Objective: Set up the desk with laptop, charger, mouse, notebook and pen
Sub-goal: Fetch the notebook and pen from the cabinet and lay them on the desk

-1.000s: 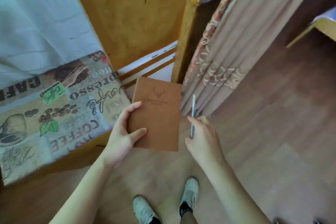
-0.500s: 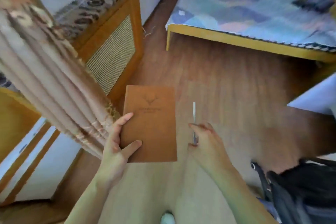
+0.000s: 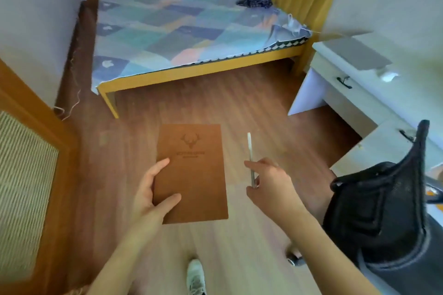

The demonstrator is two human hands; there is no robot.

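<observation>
Brown notebook [image 3: 191, 172], stag emblem on cover: held flat over the wooden floor [image 3: 239, 103], left hand [image 3: 153, 196] fingers [image 3: 159, 167] clamped on its near-left edge, thumb on top. White pen [image 3: 250, 151]: pinched upright in right hand [image 3: 273, 187]. Closed grey laptop [image 3: 354, 52] and white mouse [image 3: 388, 76]: on the white surface [image 3: 335, 72], far right. Black chair [image 3: 383, 211] alongside.
</observation>
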